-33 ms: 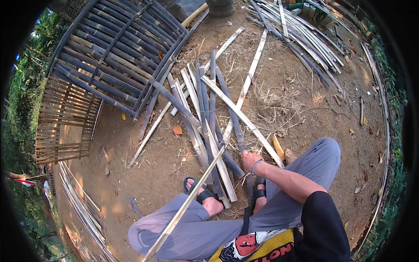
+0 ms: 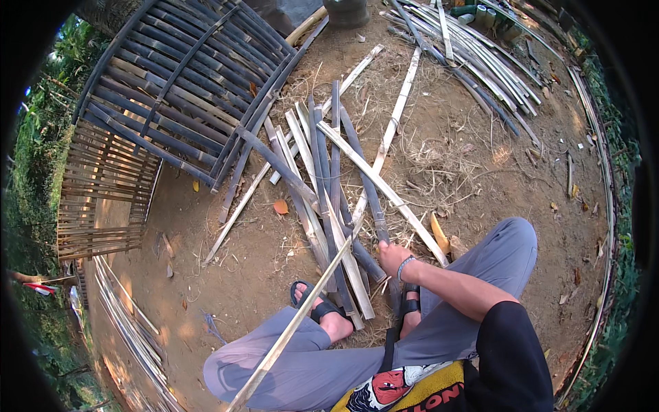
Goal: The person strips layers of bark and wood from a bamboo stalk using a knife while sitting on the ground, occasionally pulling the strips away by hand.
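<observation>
My right hand (image 2: 394,260) is closed, knuckles up, at a dark bamboo strip (image 2: 374,200) that runs on below it between my feet; its fingertips are hidden. A beaded bracelet circles that wrist. A long pale bamboo strip (image 2: 296,318) slants over my left leg, its far end above the pile and its near end leaving the lower edge. My left hand is out of view. In front of my feet several dark and pale bamboo strips (image 2: 334,180) lie crossed. One pale strip (image 2: 384,192) rests across them, angled down toward my right knee.
A dark bamboo slatted bench (image 2: 180,82) stands at the far left, with a lighter slatted panel (image 2: 103,189) beside it. Strip bundles lie at the far right (image 2: 491,58) and lower left (image 2: 130,323). Shavings (image 2: 439,168) and dry leaves litter the dirt. My sandalled feet (image 2: 333,323) flank the pile.
The far end of the long pale strip has shifted slightly up and to the right. My right hand stays closed in nearly the same place.
</observation>
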Demonstrator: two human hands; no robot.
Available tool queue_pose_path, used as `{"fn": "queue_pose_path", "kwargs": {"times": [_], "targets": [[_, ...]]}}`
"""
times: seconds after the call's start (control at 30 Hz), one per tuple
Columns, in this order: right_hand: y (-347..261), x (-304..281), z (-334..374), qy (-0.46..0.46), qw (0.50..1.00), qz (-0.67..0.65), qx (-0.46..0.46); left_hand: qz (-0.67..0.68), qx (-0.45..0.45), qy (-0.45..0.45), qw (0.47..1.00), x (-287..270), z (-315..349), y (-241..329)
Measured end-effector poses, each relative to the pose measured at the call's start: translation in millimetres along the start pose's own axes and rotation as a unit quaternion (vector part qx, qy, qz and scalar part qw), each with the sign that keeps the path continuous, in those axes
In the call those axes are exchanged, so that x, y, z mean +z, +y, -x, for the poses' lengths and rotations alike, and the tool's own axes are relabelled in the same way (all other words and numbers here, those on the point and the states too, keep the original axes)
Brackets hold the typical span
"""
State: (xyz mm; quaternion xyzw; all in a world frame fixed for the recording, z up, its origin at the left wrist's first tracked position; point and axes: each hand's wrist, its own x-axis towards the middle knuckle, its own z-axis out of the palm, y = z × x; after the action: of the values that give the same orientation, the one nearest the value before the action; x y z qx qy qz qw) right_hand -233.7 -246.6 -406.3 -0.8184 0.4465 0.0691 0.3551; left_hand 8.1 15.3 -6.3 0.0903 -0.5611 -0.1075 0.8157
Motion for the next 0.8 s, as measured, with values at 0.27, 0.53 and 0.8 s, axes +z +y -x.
{"fn": "queue_pose_path", "kwargs": {"times": [0.27,0.53,0.8], "targets": [[-10.5,-18.4,-0.7,-0.023,0.999,-0.047,0.015,-0.009,0.014,0.059,0.998,-4.6,1.3,4.0],[-11.4,-6.6,-6.6,0.008,0.999,-0.049,0.013,-0.080,-0.004,0.089,0.993,-10.4,-0.7,8.1],[-22.9,-11.9,5.8,-0.017,0.997,-0.071,-0.027,-0.041,-0.006,0.082,0.996,-7.5,-1.9,1.2]]}}
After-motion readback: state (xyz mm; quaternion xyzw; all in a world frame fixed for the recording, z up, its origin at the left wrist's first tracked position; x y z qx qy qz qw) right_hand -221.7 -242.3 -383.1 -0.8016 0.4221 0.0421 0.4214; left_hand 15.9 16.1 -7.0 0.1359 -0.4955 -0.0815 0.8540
